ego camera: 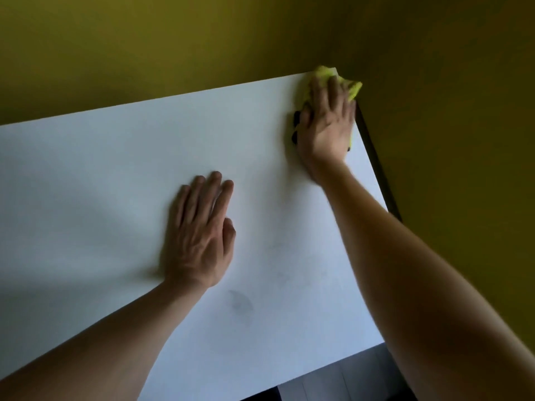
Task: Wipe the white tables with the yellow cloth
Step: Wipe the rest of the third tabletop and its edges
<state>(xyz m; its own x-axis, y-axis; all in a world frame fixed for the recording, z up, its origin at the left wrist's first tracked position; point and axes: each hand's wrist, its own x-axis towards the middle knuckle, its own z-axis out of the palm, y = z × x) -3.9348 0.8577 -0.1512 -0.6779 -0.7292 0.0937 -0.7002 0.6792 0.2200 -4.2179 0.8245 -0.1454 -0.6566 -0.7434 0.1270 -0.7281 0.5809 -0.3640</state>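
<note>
A white table (pixel 101 183) fills most of the view. My right hand (pixel 325 123) lies flat on the yellow cloth (pixel 351 86) at the table's far right corner, pressing it down with straight fingers; the hand hides most of the cloth. My left hand (pixel 201 233) rests flat on the middle of the tabletop, fingers straight, holding nothing. A faint grey smudge (pixel 240 303) marks the surface near my left wrist.
An olive-yellow wall (pixel 173 39) runs behind the table and along its right side. A dark frame edge (pixel 376 166) shows under the table's right rim. Grey floor (pixel 347 377) appears past the near right corner.
</note>
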